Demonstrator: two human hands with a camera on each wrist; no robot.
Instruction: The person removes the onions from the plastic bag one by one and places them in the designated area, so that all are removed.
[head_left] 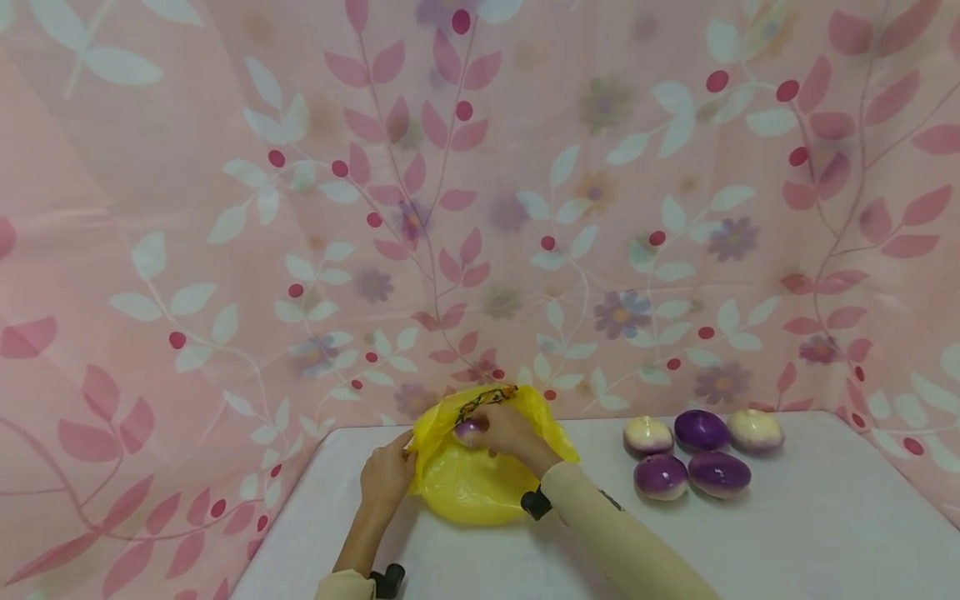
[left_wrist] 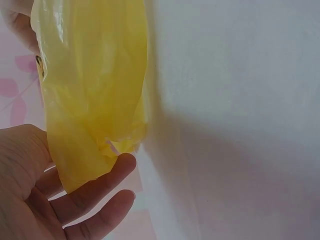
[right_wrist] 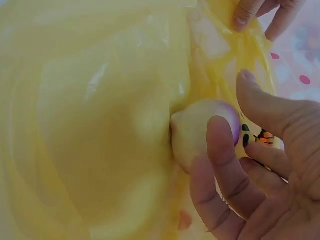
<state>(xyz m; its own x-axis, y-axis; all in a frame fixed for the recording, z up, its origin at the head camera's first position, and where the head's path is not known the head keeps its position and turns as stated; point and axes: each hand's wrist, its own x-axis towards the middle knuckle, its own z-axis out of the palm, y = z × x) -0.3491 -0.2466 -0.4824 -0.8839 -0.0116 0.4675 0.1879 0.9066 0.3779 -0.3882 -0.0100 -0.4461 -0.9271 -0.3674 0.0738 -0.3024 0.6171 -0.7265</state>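
A yellow plastic bag (head_left: 480, 492) stands on the white table with its mouth held wide. My left hand (head_left: 388, 475) grips the bag's left edge; in the left wrist view the fingers (left_wrist: 95, 192) bend around the yellow film. My right hand (head_left: 513, 437) reaches into the mouth and holds a purple-and-white turnip (head_left: 470, 432). From the right wrist, the turnip (right_wrist: 197, 132) shows a pale body and a purple end, with curled fingers (right_wrist: 225, 145) along it. Whatever lies deeper in the bag is hidden.
Several glossy purple and cream turnips (head_left: 718, 473) sit grouped on the white table (head_left: 810, 517) to the right of the bag. A pink floral curtain (head_left: 525, 208) hangs behind the table's far edge.
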